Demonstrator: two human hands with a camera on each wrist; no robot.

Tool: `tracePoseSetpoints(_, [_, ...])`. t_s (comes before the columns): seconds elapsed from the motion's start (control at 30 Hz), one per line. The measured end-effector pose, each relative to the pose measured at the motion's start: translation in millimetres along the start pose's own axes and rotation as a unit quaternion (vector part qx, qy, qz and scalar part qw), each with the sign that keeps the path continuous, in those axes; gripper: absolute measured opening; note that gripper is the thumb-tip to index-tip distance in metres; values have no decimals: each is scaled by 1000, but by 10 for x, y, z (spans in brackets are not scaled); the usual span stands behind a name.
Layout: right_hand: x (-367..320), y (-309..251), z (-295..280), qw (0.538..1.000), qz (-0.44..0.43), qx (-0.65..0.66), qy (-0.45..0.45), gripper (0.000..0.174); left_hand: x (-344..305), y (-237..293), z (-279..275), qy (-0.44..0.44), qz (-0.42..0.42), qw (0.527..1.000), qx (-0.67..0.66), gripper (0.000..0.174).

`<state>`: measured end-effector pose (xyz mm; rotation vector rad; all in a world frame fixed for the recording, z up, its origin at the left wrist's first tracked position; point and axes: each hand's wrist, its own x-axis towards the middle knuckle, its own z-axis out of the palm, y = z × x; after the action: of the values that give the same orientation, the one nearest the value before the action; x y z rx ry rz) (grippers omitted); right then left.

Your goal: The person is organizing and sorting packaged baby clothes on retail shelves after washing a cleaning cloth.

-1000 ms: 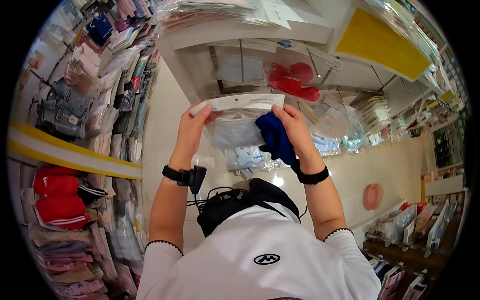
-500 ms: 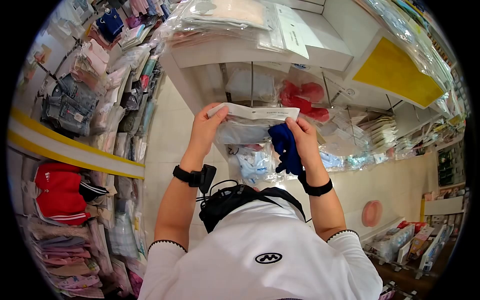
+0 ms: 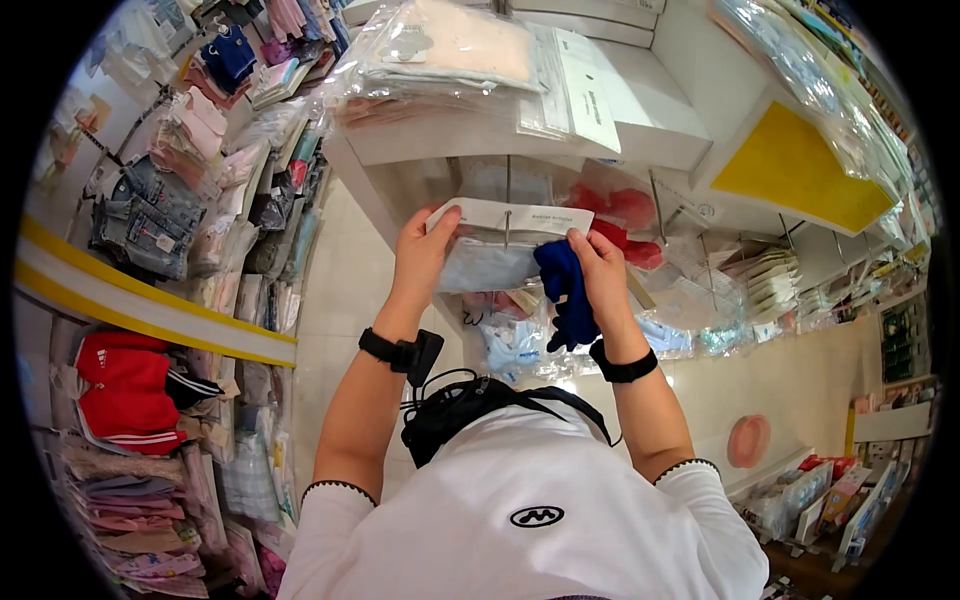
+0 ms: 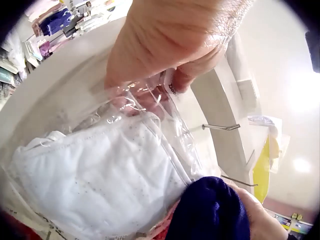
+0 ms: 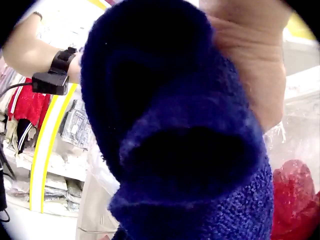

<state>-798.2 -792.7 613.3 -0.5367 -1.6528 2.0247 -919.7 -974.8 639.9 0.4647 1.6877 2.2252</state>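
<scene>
A clear plastic bag [image 3: 485, 266] with a white folded cloth [image 4: 95, 175] inside hangs below a white header card [image 3: 545, 217]. At the card's left end, my left hand [image 3: 424, 248] pinches it between thumb and fingers. My right hand [image 3: 602, 275] pinches the right end and also holds a dark blue knitted cloth [image 3: 560, 290], which droops beneath the fingers. In the right wrist view the blue cloth [image 5: 235, 215] shows fuzzy folds and covers much of that hand. A metal hook [image 3: 507, 228] shows at the middle of the card.
Bagged goods [image 3: 450, 50] lie on the white shelf top ahead. Red bagged items [image 3: 625, 210] hang right of the card, near more hooks. Clothing racks [image 3: 150, 225] and a yellow-edged shelf [image 3: 150, 300] line the left. A pink round stool [image 3: 748, 441] stands on the floor at right.
The header card, first apart from the hooks in view, now overlaps a hook at its middle. Both hands keep their grip. The head view has shifted, showing more of the shelf top.
</scene>
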Motion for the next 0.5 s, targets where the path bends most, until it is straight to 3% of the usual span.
tracePoseSetpoints(0.2, [405, -27, 124, 997, -29, 20, 64, 19, 467, -46, 201, 58, 31, 998, 20, 29])
tracePoseSetpoints(0.43, [687, 51, 114, 998, -2, -11, 56, 29, 870, -179, 184, 94, 47, 986, 129, 38])
tracePoseSetpoints(0.5, [694, 26, 185, 995, -45, -4, 88, 35, 1061, -529, 43, 129, 205, 925, 292, 36])
